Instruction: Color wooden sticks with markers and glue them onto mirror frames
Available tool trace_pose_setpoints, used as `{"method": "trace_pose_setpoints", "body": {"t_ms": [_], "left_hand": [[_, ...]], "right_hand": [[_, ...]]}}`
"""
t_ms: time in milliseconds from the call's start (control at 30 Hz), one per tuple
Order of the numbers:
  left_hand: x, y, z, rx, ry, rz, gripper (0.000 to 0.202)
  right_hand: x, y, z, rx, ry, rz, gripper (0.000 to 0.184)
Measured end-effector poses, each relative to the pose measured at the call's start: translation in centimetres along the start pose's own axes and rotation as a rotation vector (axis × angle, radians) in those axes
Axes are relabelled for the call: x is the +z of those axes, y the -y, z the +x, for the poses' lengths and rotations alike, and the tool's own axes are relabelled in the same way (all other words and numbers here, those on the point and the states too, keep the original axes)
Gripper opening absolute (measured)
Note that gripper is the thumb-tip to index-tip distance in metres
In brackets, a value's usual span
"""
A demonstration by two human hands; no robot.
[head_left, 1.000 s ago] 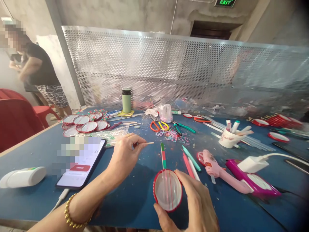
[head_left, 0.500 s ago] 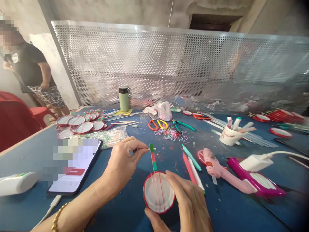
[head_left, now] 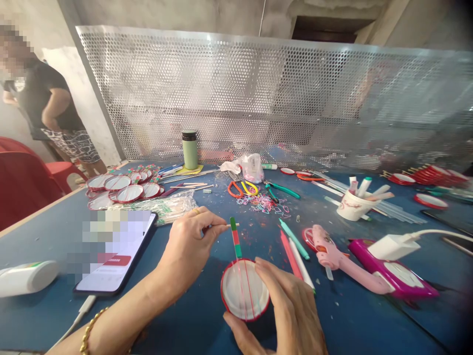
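Observation:
Between thumb and fingers, my right hand point(head_left: 290, 305) grips the edge of a round white lid point(head_left: 242, 291) with a red rim and thin red strings across it. A flat stick point(head_left: 235, 239), banded green and red, sticks up from the lid's far edge. My left hand point(head_left: 194, 239) pinches a thin pale stick point(head_left: 232, 225), whose end reaches the top of the banded stick; whether the two touch I cannot tell. Under the right hand lie pink, white and teal markers point(head_left: 291, 251).
A phone point(head_left: 118, 266) and white bottle point(head_left: 29, 277) lie left. Finished-looking red-rimmed discs point(head_left: 127, 193) pile behind. Pliers point(head_left: 283, 190), small coloured clips point(head_left: 264, 203), a pink glue gun point(head_left: 340, 264), a purple power strip point(head_left: 395, 271) and a cup of pens point(head_left: 354, 206) surround the hands. A person point(head_left: 55, 98) stands far left.
The camera view has shifted slightly. Both hands keep nearly the same pose, and the lid and banded stick sit a touch higher and further right in view.

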State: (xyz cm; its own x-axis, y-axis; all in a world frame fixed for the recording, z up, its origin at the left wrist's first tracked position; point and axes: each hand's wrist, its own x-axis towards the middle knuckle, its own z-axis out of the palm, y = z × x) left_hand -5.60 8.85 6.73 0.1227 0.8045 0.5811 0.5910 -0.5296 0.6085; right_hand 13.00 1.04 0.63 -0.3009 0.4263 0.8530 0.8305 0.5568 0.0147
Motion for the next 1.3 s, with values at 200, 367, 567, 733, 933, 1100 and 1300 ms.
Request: {"method": "trace_pose_setpoints", "body": {"t_ms": [200, 367, 567, 733, 933, 1100, 1300], "left_hand": [[0.07, 0.07, 0.01, 0.015, -0.008, 0.002, 0.012], [0.07, -0.01, -0.02, 0.021, -0.007, -0.005, 0.012], [0.02, 0.09, -0.09, 0.018, -0.007, 0.003, 0.012], [0.05, 0.07, -0.1, 0.02, -0.009, 0.002, 0.012], [0.01, -0.09, -0.08, 0.012, -0.002, 0.002, 0.013], [-0.04, -0.12, -0.16, 0.012, -0.003, 0.001, 0.013], [-0.01, -0.04, -0.14, 0.007, 0.004, -0.001, 0.014]], "right_hand": [[-0.1, 0.07, -0.13, 0.008, 0.012, 0.002, 0.062], [-0.13, 0.12, -0.15, 0.021, 0.024, 0.006, 0.062], [-0.08, 0.19, -0.14, 0.021, 0.022, 0.015, 0.061], [-0.08, 0.19, 0.0, 0.013, 0.002, 0.018, 0.059], [-0.16, 0.14, 0.05, 0.008, 0.005, 0.011, 0.061], [-0.07, 0.18, 0.07, 0.013, 0.013, 0.015, 0.061], [-0.16, 0.14, 0.07, 0.014, 0.0, 0.012, 0.058]]}}
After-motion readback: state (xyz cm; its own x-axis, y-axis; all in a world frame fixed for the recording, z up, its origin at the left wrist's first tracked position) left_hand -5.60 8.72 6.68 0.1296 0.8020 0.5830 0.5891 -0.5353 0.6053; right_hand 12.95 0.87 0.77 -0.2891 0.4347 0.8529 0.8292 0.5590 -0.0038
